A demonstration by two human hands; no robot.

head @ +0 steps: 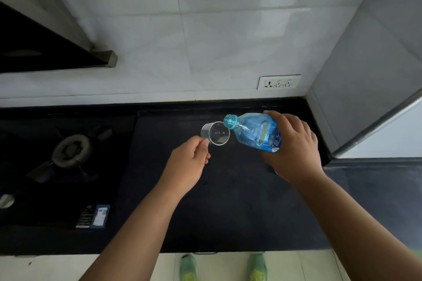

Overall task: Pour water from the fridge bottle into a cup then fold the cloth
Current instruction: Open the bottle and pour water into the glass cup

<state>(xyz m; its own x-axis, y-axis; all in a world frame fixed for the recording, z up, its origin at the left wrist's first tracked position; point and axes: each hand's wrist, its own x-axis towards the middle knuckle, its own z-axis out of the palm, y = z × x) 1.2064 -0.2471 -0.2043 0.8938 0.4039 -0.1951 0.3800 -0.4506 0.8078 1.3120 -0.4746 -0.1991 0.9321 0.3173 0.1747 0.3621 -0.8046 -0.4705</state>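
A blue-tinted plastic water bottle (pixel 255 132) with a teal neck is tilted to the left, its mouth at the rim of a small clear cup (pixel 215 133). My right hand (pixel 294 146) grips the bottle's body from above. My left hand (pixel 189 162) pinches the cup by its near side and holds it above the black counter, tipped toward the bottle. I cannot tell whether water is flowing. No cloth is in view.
The black countertop (pixel 228 201) spans the middle. A gas stove burner (pixel 70 148) sits at the left. A wall socket (pixel 278 82) is on the tiled back wall. A grey cabinet side (pixel 365 86) rises at the right, and the hood edge (pixel 107 58) hangs at upper left.
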